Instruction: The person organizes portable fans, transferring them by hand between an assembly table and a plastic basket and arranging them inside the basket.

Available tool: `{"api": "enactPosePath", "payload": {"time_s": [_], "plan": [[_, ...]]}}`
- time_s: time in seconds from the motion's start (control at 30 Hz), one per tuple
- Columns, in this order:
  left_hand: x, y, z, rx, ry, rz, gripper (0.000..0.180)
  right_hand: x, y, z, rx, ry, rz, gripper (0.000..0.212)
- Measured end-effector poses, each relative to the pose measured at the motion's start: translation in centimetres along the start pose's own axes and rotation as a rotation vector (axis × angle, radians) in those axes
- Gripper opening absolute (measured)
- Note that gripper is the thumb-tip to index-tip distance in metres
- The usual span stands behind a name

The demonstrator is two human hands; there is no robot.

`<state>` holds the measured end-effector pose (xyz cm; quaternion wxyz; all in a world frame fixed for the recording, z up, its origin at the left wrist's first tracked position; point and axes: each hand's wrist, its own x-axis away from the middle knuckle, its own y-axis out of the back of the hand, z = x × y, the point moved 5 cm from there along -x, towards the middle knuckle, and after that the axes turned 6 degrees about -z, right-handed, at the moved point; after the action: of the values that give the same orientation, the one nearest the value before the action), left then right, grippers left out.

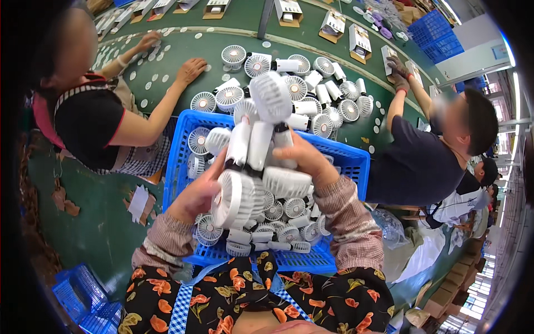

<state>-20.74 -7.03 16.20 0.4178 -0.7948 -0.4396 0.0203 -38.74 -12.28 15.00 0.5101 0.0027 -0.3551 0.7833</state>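
Observation:
Between my two hands is a bunch of white handheld fans [260, 146], lifted above a blue plastic crate [350, 161]. My left hand [197, 195] is closed around the left side of the bunch, next to a fan head. From the right, my right hand [306, 156] grips the handles. Some fan heads in the bunch point up and others down, and the upper one is a little blurred. More white fans [278, 228] lie loosely piled inside the crate. Beyond its far rim, a heap of similar fans [334, 106] covers part of the green table.
The green table [167, 61] carries scattered white discs [143, 103]. A person [94, 111] reaches over it at left; another, in a dark shirt [417, 156], handles a box at right. Open white boxes [332, 25] line the far belt. Blue crates [89, 300] sit on the floor at lower left.

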Motion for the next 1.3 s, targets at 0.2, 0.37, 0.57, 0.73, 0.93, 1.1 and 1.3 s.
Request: {"api": "enactPosePath", "payload": {"time_s": [0.2,0.37,0.57,0.73,0.93,1.1,1.3], "plan": [[-8.9,2.0,-2.7,0.152,-0.041,0.013,0.055,-3.1,2.4,5.1,-0.133,0.092,-0.331,0.034],[-16.7,5.6,-2.8,0.322,0.104,-0.077,0.041,-8.5,14.9,4.4,-0.270,0.203,-0.429,0.045],[-19.8,12.5,-5.4,0.185,-0.127,-0.419,0.033,-8.7,19.0,5.8,-0.128,0.348,-0.774,0.074],[-22.4,14.8,-6.2,-0.210,-0.481,-0.558,0.042,-4.6,18.9,7.3,0.817,0.770,-1.069,0.075],[-20.2,16.8,-6.1,-0.671,-0.636,-0.746,0.055,-3.4,2.7,-0.5,1.696,0.860,-0.496,0.053],[-14.4,12.9,-5.8,-0.753,-0.650,-0.751,0.063,-7.4,8.5,-0.7,1.974,0.946,-0.651,0.021],[-3.9,13.7,-0.5,-0.603,-0.522,-0.823,0.052,-8.7,16.8,4.3,2.044,0.636,-1.046,0.020]]}}
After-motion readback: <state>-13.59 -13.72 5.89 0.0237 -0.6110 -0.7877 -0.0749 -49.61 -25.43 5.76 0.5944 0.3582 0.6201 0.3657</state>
